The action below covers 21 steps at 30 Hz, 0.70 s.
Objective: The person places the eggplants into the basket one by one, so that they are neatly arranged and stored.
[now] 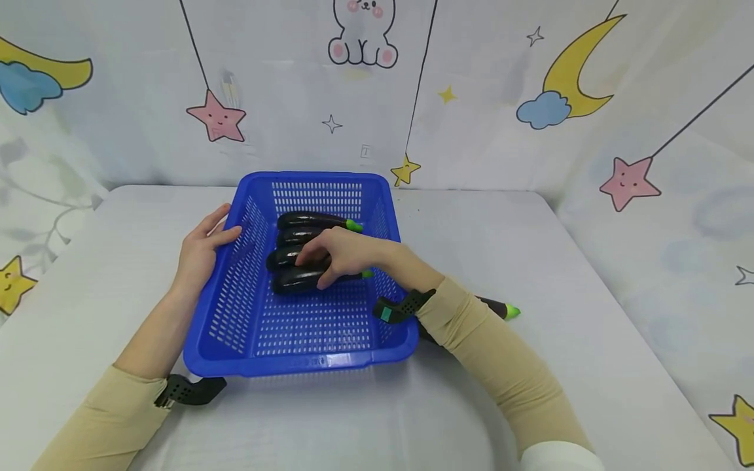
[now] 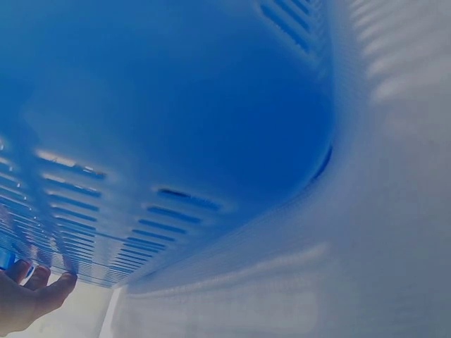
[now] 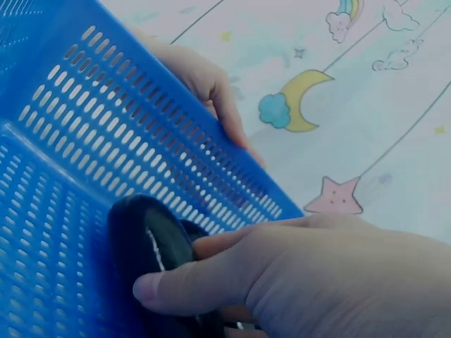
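Observation:
A blue plastic basket (image 1: 318,327) with slotted walls holds several dark, glossy eggplants lying side by side, green stem ends to the right. My left hand (image 1: 200,252) grips the basket's left side, thumb over the rim; its fingers also show beside the slotted wall in the left wrist view. Inside the basket, my right hand (image 1: 347,252) reaches over the row and holds the nearest eggplant (image 1: 294,280) between thumb and fingers. In the right wrist view the thumb presses this eggplant's dark side (image 3: 144,236), and the other fingers are partly hidden behind it. The farthest eggplant (image 1: 312,221) lies apart from the hand.
Another eggplant (image 1: 501,307) lies on the white table (image 1: 565,366) to the right of the basket, partly covered by my right sleeve (image 1: 495,353). Behind the table hangs a pale cloth (image 1: 483,157) printed with stars and moons. A black band sits on each wrist.

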Each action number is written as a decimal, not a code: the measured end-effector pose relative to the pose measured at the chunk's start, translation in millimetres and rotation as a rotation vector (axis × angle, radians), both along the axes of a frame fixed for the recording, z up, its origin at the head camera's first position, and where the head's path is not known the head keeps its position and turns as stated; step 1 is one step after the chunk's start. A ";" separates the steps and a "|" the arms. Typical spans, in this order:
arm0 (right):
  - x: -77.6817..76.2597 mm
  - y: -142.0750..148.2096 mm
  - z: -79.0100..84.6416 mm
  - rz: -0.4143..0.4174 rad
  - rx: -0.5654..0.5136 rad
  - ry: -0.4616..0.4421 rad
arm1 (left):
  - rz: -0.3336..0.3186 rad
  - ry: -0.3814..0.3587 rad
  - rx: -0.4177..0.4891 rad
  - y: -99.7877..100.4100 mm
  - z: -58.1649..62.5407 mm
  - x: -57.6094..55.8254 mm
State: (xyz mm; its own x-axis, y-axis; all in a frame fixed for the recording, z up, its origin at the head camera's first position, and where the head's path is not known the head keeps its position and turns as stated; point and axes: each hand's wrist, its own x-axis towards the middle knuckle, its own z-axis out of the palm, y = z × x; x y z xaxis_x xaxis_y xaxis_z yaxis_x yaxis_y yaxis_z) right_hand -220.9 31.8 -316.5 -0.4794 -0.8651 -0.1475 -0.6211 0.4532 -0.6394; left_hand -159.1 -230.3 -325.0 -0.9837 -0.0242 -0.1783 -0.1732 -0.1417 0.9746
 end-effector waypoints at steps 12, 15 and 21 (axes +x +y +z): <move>0.0 0.2 -0.9 0.005 0.027 -0.002 | -0.009 0.004 -0.022 -0.1 0.7 -0.1; 0.4 0.4 -0.6 0.004 0.028 -0.005 | -0.007 0.003 -0.027 0.7 1.0 0.1; 0.7 0.8 -1.5 0.001 0.030 -0.007 | -0.012 0.003 -0.018 1.7 0.9 1.0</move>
State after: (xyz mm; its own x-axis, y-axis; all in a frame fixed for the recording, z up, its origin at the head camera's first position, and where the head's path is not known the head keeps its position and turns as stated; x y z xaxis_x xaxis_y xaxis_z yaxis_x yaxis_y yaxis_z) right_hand -220.2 32.5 -318.0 -0.4770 -0.8609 -0.1769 -0.6171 0.4713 -0.6301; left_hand -158.1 -228.6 -324.1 -0.9845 -0.0151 -0.1748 -0.1717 -0.1221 0.9775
